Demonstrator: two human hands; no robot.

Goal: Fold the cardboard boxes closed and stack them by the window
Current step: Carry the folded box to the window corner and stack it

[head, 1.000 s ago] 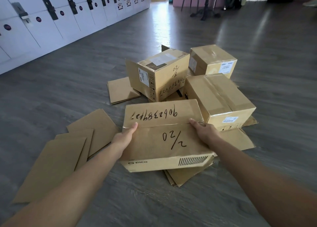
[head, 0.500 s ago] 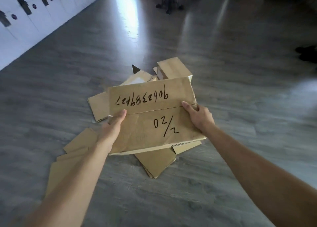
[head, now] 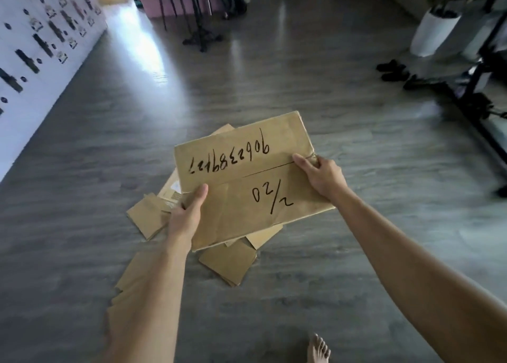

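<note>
Head view, two people talking:

— Where is the box?

— The cardboard box [head: 247, 181] is up in the air, above the floor [head: 356, 253]. It is closed on top. Two flaps meet in a line across the middle, with black writing on them.

— Who holds it?

— Both hands. The left hand [head: 188, 216] grips the near left corner, thumb on top, and the other fingers go under where I cannot see them. The right hand [head: 319, 175] pinches the right edge, just where the flaps meet. I think that keeps the flaps from popping open.

— Why one hand on each side?

— So the box stays flat and does not tip while it is carried, I guess.

— What is under it?

— Flat cardboard pieces [head: 230, 261] lie on the floor right below, and more by the left arm. Something with a label [head: 171, 190] peeks out too, maybe another box, but it is mostly hidden.

— Anything else?

— A bare foot [head: 318, 349] at the bottom, white lockers [head: 41, 47] on the left, and a white plant pot [head: 433, 31] far right.
</note>
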